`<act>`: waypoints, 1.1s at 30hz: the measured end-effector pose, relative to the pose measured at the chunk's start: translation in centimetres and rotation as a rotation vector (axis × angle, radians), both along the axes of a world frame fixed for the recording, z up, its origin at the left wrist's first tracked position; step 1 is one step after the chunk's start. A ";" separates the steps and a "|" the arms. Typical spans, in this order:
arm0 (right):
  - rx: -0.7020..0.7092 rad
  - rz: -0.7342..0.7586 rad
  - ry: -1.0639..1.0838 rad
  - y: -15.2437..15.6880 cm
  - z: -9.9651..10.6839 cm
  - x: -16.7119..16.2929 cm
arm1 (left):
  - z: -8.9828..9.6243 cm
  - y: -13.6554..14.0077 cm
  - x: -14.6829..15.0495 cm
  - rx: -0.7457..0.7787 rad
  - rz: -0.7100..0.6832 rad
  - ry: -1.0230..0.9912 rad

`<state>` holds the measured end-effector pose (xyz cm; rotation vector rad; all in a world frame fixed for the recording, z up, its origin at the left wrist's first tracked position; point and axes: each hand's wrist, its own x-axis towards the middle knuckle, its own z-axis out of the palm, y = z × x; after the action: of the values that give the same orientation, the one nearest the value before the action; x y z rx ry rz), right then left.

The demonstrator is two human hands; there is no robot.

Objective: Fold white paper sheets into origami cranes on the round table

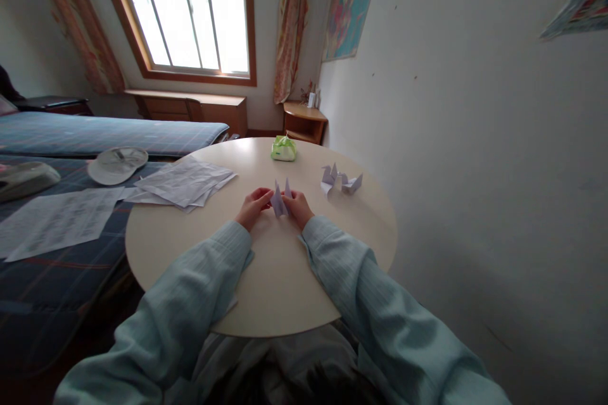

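Between my two hands, over the middle of the round table (280, 285), is a folded white paper piece (279, 202) with two upright points. My left hand (255, 205) pinches its left side, fingers closed. On its right side, my right hand (298, 207) grips the paper with thumb and fingers together. The fingers partly cover its lower edges. To the right of my hands, two folded paper cranes (329, 180) stand close beside each other on the tabletop.
A green tissue pack (284, 149) sits at the table's far edge. Loose paper sheets (185, 182) lie at the left, some reaching toward the bed (109, 221). A white cap (118, 164) rests on the bed. The wall (465, 158) runs close along the right.
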<state>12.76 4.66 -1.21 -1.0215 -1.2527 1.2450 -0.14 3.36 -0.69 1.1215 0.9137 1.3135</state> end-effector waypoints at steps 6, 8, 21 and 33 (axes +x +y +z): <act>0.009 -0.011 -0.013 0.0 -0.1 0.0 | 0.0 0.0 0.0 -0.002 0.002 0.007; 0.014 -0.012 -0.022 0.1 -0.1 0.0 | 0.0 0.0 0.0 0.001 0.001 0.006; 0.030 -0.025 -0.031 0.1 0.0 0.0 | 0.0 0.0 0.0 -0.001 0.014 0.017; 0.050 -0.038 -0.015 0.2 -0.1 0.0 | 0.2 -0.2 0.1 0.001 0.010 0.021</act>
<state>12.78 4.88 -1.28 -1.0157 -1.2645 1.1736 -0.05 3.18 -0.49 1.1344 0.9358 1.3127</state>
